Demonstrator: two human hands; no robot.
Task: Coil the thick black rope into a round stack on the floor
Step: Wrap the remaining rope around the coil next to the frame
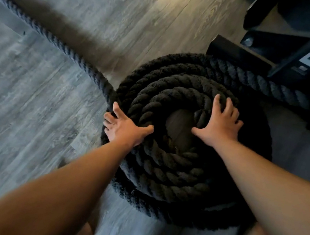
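**One rope [47, 34], one coil [168, 181], two hands.** You see about five turns across the coil's top, wound round one central hole [179, 127] where the floor [32, 99] shows. The coil lies flat on the floor with the hole facing up, just beside one black frame [240, 53] at upper right. Two free runs leave the coil. One leaves from the left rim, its long axis slanting away to the upper left. The other leaves from the upper right and heads right, past the frame. Your left hand [124, 130] lies splayed on the outer turns at the left rim, thumb across a turn, clasping nothing. Your right hand [222, 123] presses spread fingers on the inner turns right of the hole, likewise clasping nothing.
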